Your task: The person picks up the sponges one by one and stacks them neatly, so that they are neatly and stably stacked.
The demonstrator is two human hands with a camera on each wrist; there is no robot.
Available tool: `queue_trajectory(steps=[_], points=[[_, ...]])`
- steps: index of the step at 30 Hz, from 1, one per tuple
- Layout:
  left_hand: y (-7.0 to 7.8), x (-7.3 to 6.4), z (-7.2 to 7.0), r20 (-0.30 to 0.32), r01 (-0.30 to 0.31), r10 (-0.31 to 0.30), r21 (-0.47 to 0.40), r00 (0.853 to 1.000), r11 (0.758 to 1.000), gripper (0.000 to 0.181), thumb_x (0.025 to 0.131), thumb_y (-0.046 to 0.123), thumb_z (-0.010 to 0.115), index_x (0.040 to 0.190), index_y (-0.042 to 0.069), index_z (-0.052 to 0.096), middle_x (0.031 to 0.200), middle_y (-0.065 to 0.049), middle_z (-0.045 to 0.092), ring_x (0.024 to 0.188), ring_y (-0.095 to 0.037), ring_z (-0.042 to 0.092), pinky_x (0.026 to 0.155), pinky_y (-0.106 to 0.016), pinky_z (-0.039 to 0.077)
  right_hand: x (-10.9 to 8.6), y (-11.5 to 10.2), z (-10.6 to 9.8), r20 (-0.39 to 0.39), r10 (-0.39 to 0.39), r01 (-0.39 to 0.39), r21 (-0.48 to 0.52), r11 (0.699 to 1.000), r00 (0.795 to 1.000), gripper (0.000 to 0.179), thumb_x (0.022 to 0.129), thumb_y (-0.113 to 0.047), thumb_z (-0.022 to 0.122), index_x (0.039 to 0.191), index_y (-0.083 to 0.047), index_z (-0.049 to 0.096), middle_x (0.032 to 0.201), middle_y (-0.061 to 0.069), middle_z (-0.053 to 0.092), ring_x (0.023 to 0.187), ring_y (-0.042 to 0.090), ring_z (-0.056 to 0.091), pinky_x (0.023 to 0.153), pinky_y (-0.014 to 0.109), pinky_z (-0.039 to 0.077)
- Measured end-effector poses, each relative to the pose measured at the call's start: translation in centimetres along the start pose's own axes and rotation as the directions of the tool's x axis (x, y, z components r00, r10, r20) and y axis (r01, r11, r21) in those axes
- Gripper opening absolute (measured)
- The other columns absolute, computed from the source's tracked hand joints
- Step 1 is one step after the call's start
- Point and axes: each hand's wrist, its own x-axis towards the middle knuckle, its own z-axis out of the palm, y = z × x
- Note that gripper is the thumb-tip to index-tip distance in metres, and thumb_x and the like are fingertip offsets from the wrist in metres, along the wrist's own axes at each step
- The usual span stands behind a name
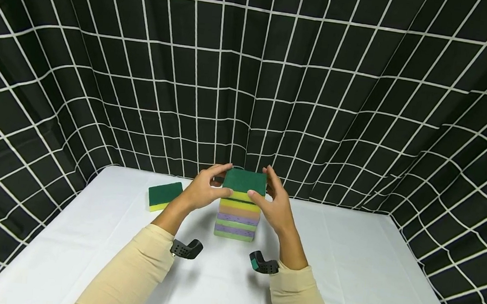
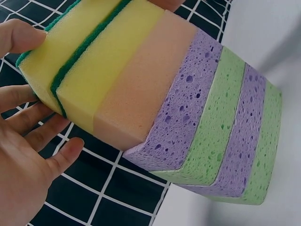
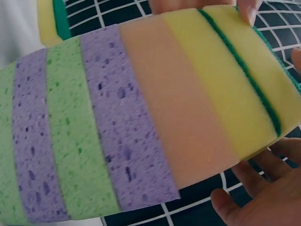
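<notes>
A stack of sponges (image 1: 236, 224) stands upright on the white table, tilted in both wrist views. From the bottom, green sponge (image 2: 268, 141) and purple sponge (image 2: 188, 99) layers alternate, then come an orange layer (image 3: 174, 99) and a yellow one (image 2: 110, 61) with a dark green scouring side. The top sponge (image 1: 245, 181) is yellow with its dark green scouring face up. My left hand (image 1: 201, 189) holds its left side, thumb at the near edge, fingers along the side. Opposite, my right hand (image 1: 276, 208) holds the right side, with its thumb also at the near edge.
Another green-and-yellow scouring sponge (image 1: 165, 194) lies on the table (image 1: 347, 255), left of the stack. Behind the table hangs a black curtain (image 1: 232, 75) with a white grid. A black wrist strap (image 1: 186, 249) is on the left wrist, and a similar one (image 1: 264, 263) on the right.
</notes>
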Motion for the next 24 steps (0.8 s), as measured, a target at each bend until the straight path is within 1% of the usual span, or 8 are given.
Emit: queue_trajectory(steps=[4,8,10,15,18,24], points=[[-0.1,-0.1,-0.3,-0.011,-0.006,0.006,0.009,1.0,1.0,0.066,0.084,0.008,0.068,0.143,-0.002,0.042,0.127,-0.016,0.053,0.111,-0.033,0.053,0.093,-0.044,0.045,0.1,-0.1,0.0,0.017,0.025,-0.024,-0.029,0.999,1.0,0.077,0.088,-0.009,0.067,0.15,0.005,0.023,0.146,0.023,0.038,0.13,0.036,0.038,0.105,0.054,0.029],[0.1,-0.2,-0.6,-0.016,-0.012,0.013,0.043,1.0,0.999,0.069,0.083,0.015,0.069,0.145,0.002,0.042,0.13,-0.015,0.052,0.115,-0.03,0.051,0.095,-0.047,0.044,0.1,-0.2,-0.2,0.02,0.046,-0.044,-0.051,0.998,0.999,0.076,0.088,-0.01,0.068,0.149,0.004,0.025,0.137,0.027,0.045,0.127,0.038,0.041,0.104,0.056,0.03],[0.2,-0.3,-0.8,-0.019,-0.018,0.019,0.041,1.0,0.999,0.07,0.083,0.016,0.069,0.145,0.003,0.041,0.133,-0.015,0.051,0.117,-0.031,0.05,0.095,-0.049,0.043,0.1,-0.3,-0.3,0.023,0.047,-0.046,-0.056,0.997,0.999,0.076,0.088,-0.01,0.069,0.149,0.004,0.026,0.133,0.027,0.048,0.125,0.038,0.043,0.104,0.056,0.03],[0.8,-0.5,-1.6,-0.04,-0.025,0.024,-0.006,0.999,1.0,0.07,0.083,0.012,0.069,0.146,0.004,0.039,0.138,-0.014,0.048,0.122,-0.031,0.047,0.096,-0.049,0.042,0.3,-0.5,-0.5,0.041,0.054,-0.052,-0.07,0.996,0.998,0.077,0.086,-0.009,0.069,0.149,0.005,0.026,0.131,0.028,0.05,0.124,0.039,0.045,0.103,0.056,0.031],[1.4,-0.7,-2.2,-0.06,-0.031,0.03,-0.015,0.998,0.999,0.07,0.084,0.009,0.069,0.146,0.005,0.039,0.139,-0.014,0.047,0.124,-0.031,0.046,0.097,-0.049,0.041,0.2,-0.6,-0.5,0.048,0.066,-0.062,-0.084,0.995,0.997,0.077,0.086,-0.01,0.069,0.149,0.004,0.027,0.132,0.028,0.049,0.124,0.039,0.045,0.103,0.054,0.032],[2.8,-1.0,-3.3,-0.102,-0.089,0.085,-0.028,0.991,0.996,0.071,0.083,0.001,0.068,0.146,0.001,0.036,0.141,-0.018,0.044,0.124,-0.035,0.045,0.098,-0.052,0.039,-0.2,-0.7,-0.8,0.05,0.083,-0.077,-0.109,0.991,0.995,0.077,0.087,-0.011,0.07,0.149,0.004,0.026,0.133,0.029,0.048,0.125,0.04,0.044,0.104,0.053,0.032]])
